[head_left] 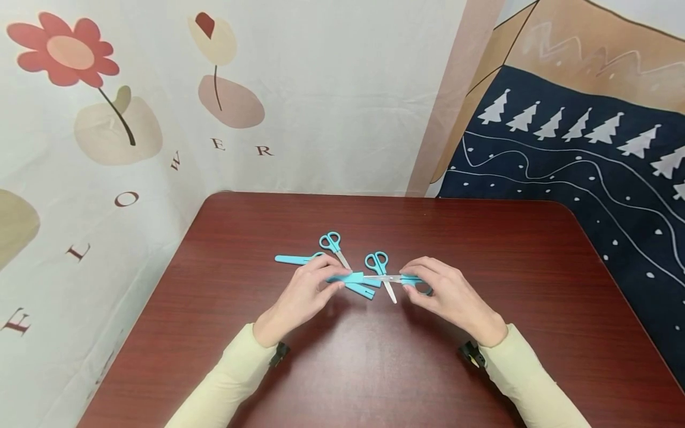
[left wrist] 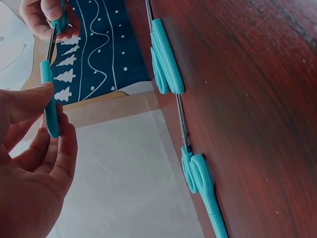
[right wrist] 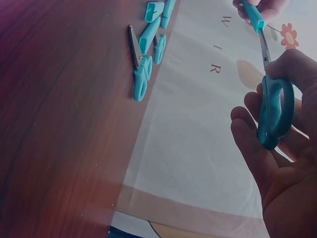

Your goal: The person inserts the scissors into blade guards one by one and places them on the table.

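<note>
Above the table, my left hand pinches a turquoise scissors cover between thumb and fingers. My right hand holds a pair of scissors by its turquoise handles. The bare metal blades span the space between the hands, with their tips inside the cover's mouth. Behind and below lie two more scissors with uncovered blades, one at the back and one nearer the right hand. Two loose covers lie under the left fingers, the front one slanting toward the right.
Left of the group lies another turquoise scissors piece, its blades hidden in a cover. The dark red-brown table has rounded far corners. A flower-printed cloth hangs behind it, and a navy cloth with white trees hangs at the right.
</note>
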The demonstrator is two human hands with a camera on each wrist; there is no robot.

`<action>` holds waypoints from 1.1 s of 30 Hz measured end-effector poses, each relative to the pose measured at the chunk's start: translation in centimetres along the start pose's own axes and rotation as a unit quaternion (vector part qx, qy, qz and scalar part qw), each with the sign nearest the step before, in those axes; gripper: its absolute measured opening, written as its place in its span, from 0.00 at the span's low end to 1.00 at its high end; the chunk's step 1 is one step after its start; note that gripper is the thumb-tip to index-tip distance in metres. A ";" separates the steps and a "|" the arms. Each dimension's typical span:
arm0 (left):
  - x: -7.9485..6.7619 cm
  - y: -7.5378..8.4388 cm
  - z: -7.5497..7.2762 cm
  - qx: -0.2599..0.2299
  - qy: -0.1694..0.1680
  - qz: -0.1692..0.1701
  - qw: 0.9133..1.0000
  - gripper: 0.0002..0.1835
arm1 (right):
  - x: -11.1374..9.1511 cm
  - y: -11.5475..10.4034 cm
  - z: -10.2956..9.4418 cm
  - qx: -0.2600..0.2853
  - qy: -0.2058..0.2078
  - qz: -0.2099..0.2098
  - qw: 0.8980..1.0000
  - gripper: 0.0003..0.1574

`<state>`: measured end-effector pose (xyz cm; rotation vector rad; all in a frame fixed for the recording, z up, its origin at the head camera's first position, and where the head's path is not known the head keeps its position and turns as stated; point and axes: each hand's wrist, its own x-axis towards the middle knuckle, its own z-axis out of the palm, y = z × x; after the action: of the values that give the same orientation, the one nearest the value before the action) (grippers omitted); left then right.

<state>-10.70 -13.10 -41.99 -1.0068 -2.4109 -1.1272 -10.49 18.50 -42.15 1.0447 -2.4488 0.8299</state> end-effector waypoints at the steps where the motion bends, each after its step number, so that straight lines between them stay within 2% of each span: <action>1: 0.0 0.0 0.0 0.003 0.000 0.002 1.000 0.14 | 0.0 0.0 0.0 -0.001 0.000 -0.001 1.000 0.17; 7: 0.0 0.0 0.2 0.021 -0.004 0.007 1.000 0.16 | 0.1 -0.2 0.1 -0.008 0.002 -0.008 1.000 0.16; 21: 0.1 0.1 0.7 0.036 -0.010 0.011 0.999 0.17 | 0.4 -0.5 0.3 -0.027 -0.008 -0.009 1.000 0.17; 33: 0.3 0.3 0.9 0.042 -0.009 0.019 0.999 0.16 | 0.8 -0.8 0.5 -0.034 -0.001 -0.024 0.999 0.17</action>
<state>-10.68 -12.16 -42.32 -1.0353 -2.4220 -1.0000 -10.50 17.31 -41.82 1.0752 -2.4259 0.7257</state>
